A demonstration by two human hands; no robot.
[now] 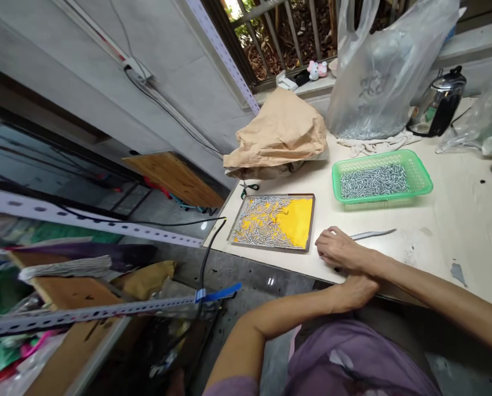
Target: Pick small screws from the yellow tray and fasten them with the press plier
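Note:
My right hand (338, 250) rests on the table's front edge, its fingers curled, just right of a shallow tray (310, 225). Whether it grips anything is hidden. Below its wrist, my left hand (356, 291) is closed at the table edge, and what it holds, if anything, does not show. Many small silvery metal pieces (262, 217) cover the left part of the tray's yellow bottom. A green plastic basket (423, 184) with more such pieces stands behind and to the right. Between basket and right hand lies a slim grey tool (373, 234).
Dark-handled scissors (249, 188) lie behind the tray, near crumpled brown paper (281, 129). A large plastic bag (377, 82) and a kettle (439, 102) stand at the back. A black cable (204, 264) hangs by the table's left corner.

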